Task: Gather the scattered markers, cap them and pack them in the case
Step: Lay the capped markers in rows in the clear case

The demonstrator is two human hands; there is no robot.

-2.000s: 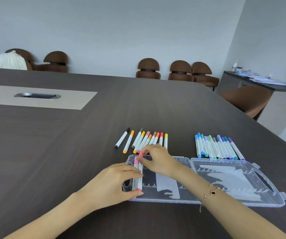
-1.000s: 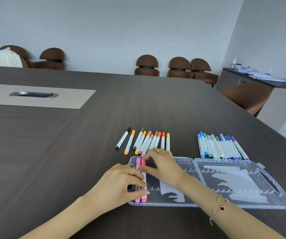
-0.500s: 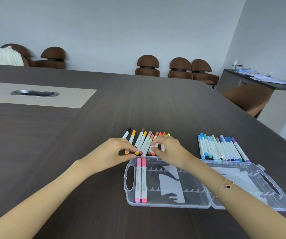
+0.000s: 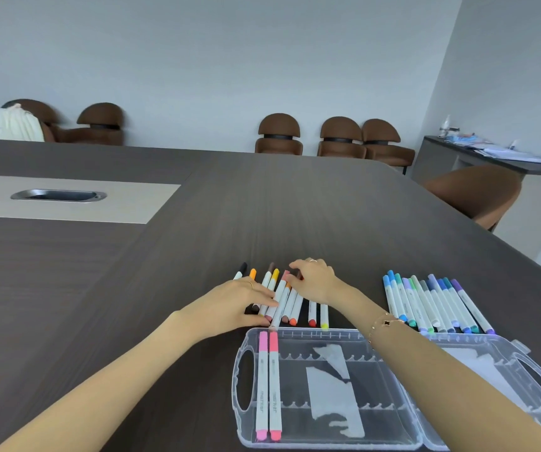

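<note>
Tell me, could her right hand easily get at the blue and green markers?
Probably yes. The right hand is on the warm-coloured markers, and only bare table separates it from the blue and green markers.

Clear case [image 4: 344, 336]; 2 pink-capped markers [image 4: 268, 383]; warm-toned marker row [image 4: 290, 300]; blue-green-purple marker row [image 4: 432, 301]; dark wood-grain table [image 4: 262, 207].

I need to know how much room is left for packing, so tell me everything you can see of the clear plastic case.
The clear plastic case lies open and flat on the dark table, nearest the camera, its two halves side by side. Each half has an oval carry-handle cutout at its outer end and rows of scalloped marker slots. Two pink markers lie side by side in the leftmost slots of the left half; the other slots in view hold nothing. A torn whitish label shows on each half. The right forearm crosses above it.
</note>
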